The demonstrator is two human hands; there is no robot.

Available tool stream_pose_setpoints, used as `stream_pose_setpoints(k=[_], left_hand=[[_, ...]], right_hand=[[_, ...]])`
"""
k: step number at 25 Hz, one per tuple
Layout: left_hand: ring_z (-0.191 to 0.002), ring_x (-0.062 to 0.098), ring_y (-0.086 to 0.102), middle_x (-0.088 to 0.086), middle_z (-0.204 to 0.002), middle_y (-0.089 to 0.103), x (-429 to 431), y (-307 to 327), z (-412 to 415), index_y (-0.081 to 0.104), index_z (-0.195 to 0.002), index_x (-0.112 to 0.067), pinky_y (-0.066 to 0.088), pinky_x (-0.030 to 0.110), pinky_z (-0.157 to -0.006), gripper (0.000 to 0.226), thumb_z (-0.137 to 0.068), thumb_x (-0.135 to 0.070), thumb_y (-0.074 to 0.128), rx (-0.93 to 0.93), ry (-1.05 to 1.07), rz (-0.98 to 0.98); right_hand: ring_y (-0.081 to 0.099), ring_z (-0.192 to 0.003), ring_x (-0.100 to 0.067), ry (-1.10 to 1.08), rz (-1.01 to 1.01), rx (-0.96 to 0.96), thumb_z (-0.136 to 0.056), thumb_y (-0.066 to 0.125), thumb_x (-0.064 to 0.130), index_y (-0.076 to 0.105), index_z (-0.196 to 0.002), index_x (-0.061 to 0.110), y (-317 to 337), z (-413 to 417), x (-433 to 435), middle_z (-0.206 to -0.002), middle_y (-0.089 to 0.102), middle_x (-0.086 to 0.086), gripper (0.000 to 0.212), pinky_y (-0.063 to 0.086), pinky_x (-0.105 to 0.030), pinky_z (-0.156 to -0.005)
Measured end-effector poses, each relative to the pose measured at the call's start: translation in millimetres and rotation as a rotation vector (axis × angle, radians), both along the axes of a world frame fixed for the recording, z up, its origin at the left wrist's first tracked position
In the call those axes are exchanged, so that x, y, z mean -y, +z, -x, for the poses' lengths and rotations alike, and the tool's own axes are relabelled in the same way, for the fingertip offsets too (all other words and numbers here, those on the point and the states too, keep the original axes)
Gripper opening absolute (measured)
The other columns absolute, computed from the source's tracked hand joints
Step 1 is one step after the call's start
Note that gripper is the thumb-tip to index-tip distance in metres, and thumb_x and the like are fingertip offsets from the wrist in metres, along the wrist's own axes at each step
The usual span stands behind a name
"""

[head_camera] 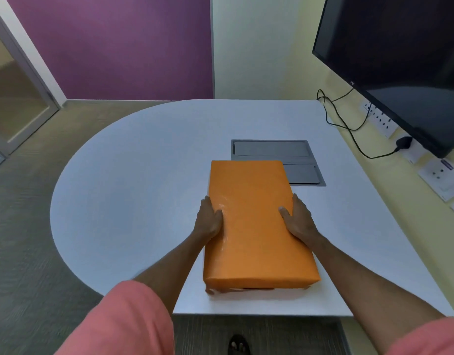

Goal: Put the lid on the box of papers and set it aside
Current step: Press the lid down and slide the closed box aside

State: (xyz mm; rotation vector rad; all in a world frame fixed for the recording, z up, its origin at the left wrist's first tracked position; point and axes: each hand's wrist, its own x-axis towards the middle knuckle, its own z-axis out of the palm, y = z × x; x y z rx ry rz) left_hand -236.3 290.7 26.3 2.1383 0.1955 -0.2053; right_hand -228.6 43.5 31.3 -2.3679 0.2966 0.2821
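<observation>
An orange box (254, 226) lies lengthwise on the white table (133, 175), its orange lid covering the top. At the near end a thin strip of the lower part shows under the lid's rim. My left hand (209, 219) grips the box's left long side, thumb on the lid. My right hand (297, 219) grips the right long side the same way. The papers are hidden inside.
A grey cable hatch (272, 149) is set flush in the table just behind the box. A large black monitor (400, 67) hangs on the right wall above sockets (379, 121) and black cables (349, 124). The table's near edge is close to the box.
</observation>
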Motion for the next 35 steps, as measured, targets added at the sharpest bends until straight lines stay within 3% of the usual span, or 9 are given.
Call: stream_pose_setpoints(k=[4,10,21,28,31,35], left_hand=[[-0.149,0.031,0.013,0.011,-0.163,0.008,6.7,-11.0,29.8,0.010,-0.153,-0.012,0.011,0.056,-0.119,0.062,-0.101,-0.039,0.030,0.074,-0.130,-0.404],[-0.151,0.025,-0.003,0.003,-0.164,0.002,14.6,-28.1,59.8,0.008,-0.155,-0.018,-0.005,0.054,-0.117,0.063,-0.100,-0.048,0.018,0.163,-0.157,-0.585],[-0.151,0.022,-0.001,0.001,-0.164,0.003,14.3,-48.3,62.6,0.009,-0.155,-0.019,-0.001,0.049,-0.118,0.064,-0.099,-0.049,0.019,0.202,-0.117,-0.570],[-0.151,0.026,0.004,0.007,-0.164,0.009,14.9,-38.3,57.5,0.017,-0.153,-0.016,-0.011,0.060,-0.114,0.066,-0.096,-0.051,0.017,0.219,-0.156,-0.737],[-0.151,0.026,-0.002,0.007,-0.164,0.000,16.9,-26.4,30.4,0.014,-0.153,-0.017,-0.018,0.056,-0.111,0.072,-0.094,-0.056,0.021,0.262,-0.191,-0.711],[-0.150,0.027,-0.009,0.008,-0.164,-0.007,24.7,-16.5,-17.5,0.009,-0.155,-0.017,-0.010,0.056,-0.116,0.078,-0.093,-0.062,0.023,0.197,-0.256,-0.691]], right_hand=[[0.003,-0.153,-0.025,0.158,0.290,0.138,-0.097,0.032,0.056,0.010,-0.156,0.017,-8.3,42.9,-13.2,-0.165,0.007,-0.009,0.074,0.006,-0.046,-0.123],[0.006,-0.153,-0.021,0.214,0.414,0.177,-0.097,0.026,0.059,0.016,-0.156,0.022,-26.7,69.1,-17.0,-0.165,0.010,-0.007,0.070,0.001,-0.044,-0.125],[0.013,-0.152,-0.024,0.186,0.481,0.271,-0.095,0.026,0.060,0.023,-0.154,0.021,-44.7,73.0,-20.7,-0.163,0.020,-0.008,0.071,0.009,-0.047,-0.124],[0.028,-0.147,-0.028,0.151,0.565,0.335,-0.092,0.032,0.056,0.043,-0.143,0.019,-36.0,63.7,-26.2,-0.154,0.039,-0.012,0.064,0.001,-0.055,-0.121],[0.024,-0.148,-0.029,0.181,0.535,0.332,-0.091,0.033,0.056,0.037,-0.146,0.017,-26.8,34.7,-30.2,-0.157,0.034,-0.013,0.067,0.004,-0.053,-0.122],[0.008,-0.153,-0.028,0.226,0.482,0.242,-0.093,0.033,0.057,0.021,-0.154,0.017,-14.5,-17.2,-33.8,-0.164,0.016,-0.013,0.074,0.002,-0.050,-0.123]])
